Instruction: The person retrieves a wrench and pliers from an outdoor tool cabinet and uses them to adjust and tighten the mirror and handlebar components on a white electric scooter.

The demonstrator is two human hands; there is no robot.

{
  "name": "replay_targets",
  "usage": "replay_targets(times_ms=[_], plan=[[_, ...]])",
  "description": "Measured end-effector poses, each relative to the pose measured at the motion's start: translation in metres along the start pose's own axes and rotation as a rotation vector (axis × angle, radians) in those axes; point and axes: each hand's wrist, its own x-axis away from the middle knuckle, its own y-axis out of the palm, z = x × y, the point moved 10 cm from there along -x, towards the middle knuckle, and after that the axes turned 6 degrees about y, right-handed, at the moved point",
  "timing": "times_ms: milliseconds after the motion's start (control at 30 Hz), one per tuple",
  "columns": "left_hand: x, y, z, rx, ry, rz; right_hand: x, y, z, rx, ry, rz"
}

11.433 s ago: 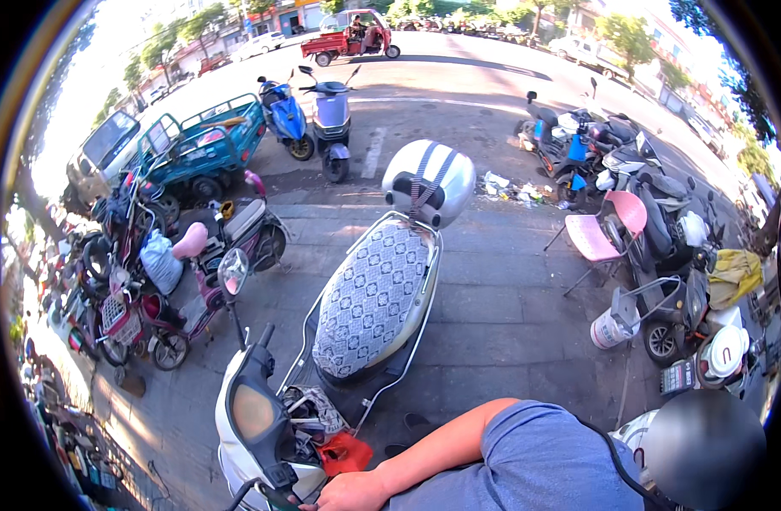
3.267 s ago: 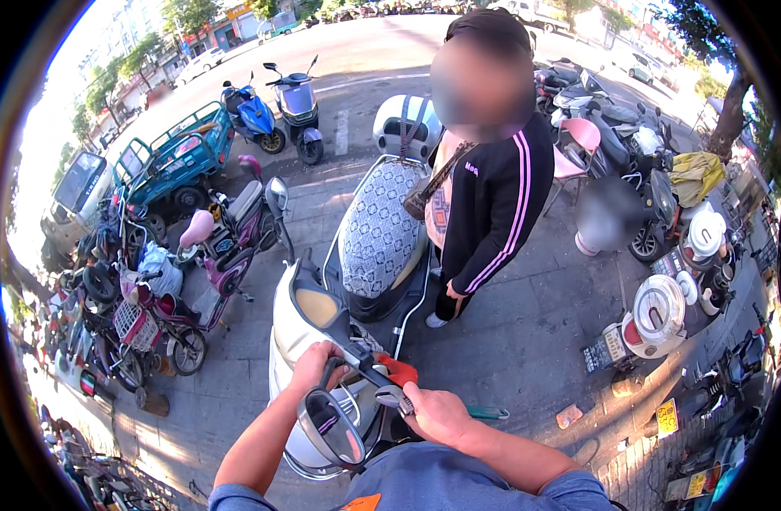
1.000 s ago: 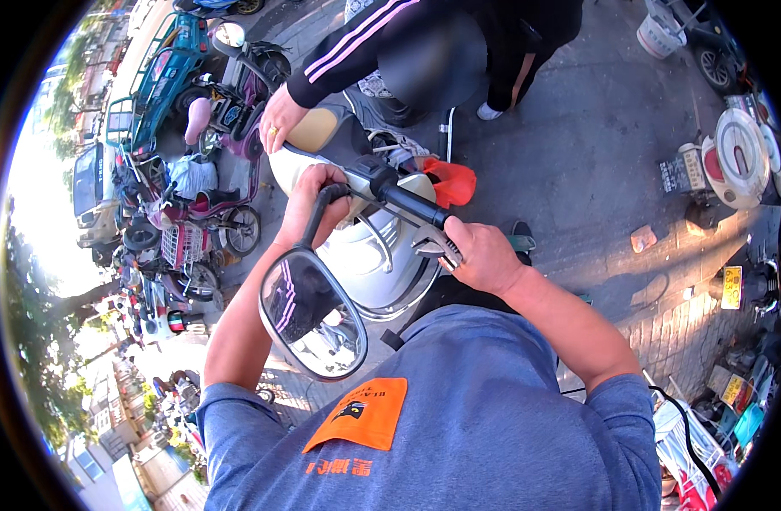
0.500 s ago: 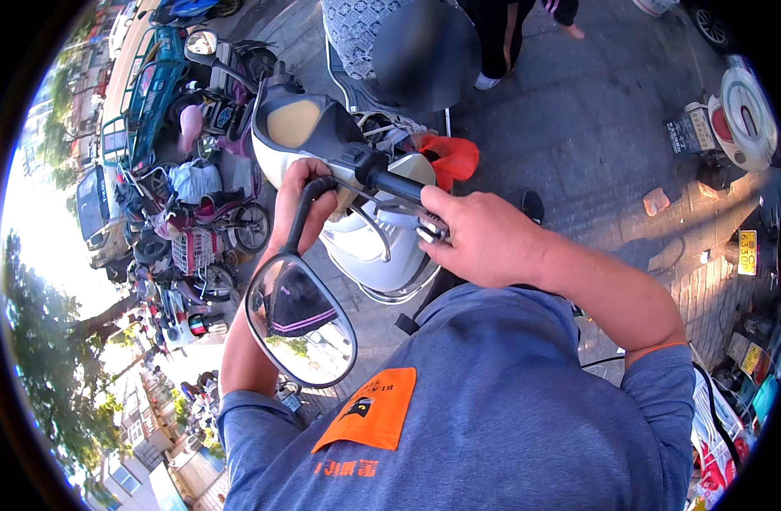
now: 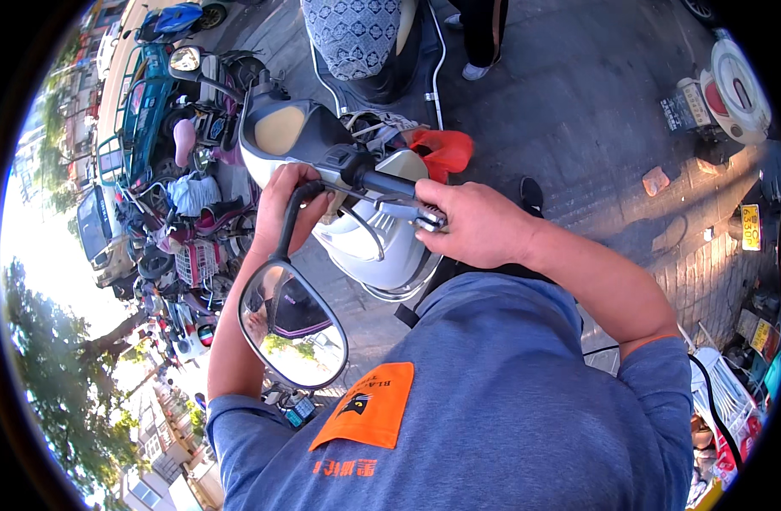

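Note:
A white scooter [image 5: 390, 255] stands before me, its handlebar turned toward my body. My left hand [image 5: 290, 209] is closed at the base of the black mirror stem [image 5: 286, 232]; what its fingertips press on is hidden. From that stem hangs an oval mirror [image 5: 293, 328], nearer to me. My right hand [image 5: 480, 223] is closed at the outer end of the black handlebar grip [image 5: 389, 182], on a silver metal hand tool [image 5: 430, 220] whose exact kind I cannot make out. The silver brake lever [image 5: 395, 202] runs beside the grip.
A red bag [image 5: 446, 155] hangs beyond the handlebar. A patterned cover [image 5: 356, 38] lies on the scooter's seat. Beside it stands a person in dark trousers [image 5: 482, 34]. Parked bikes and a teal three-wheeler [image 5: 143, 106] line the left; a white scooter [image 5: 735, 94] and a brick [image 5: 655, 181] are at right.
The blurred dark round shape over the scooter's seat has gone, and the other person's hand has left view. The scene has shifted slightly left in the picture. Both my hands keep their places.

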Motion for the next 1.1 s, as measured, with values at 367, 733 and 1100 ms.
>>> replay_targets(times_ms=[367, 733, 1100], plan=[[0.019, 0.031, -0.044, 0.55, -0.263, 0.088, 0.026, 0.046, 0.023, 0.199, -0.029, 0.268], [0.021, 0.03, -0.012, 0.482, -0.236, 0.09, 0.104, 0.032, 0.081, 0.042, 0.086, 0.479], [0.021, 0.033, -0.031, 0.406, -0.194, 0.1, 0.209, 0.058, 0.155, 0.084, 0.318, 0.414]])
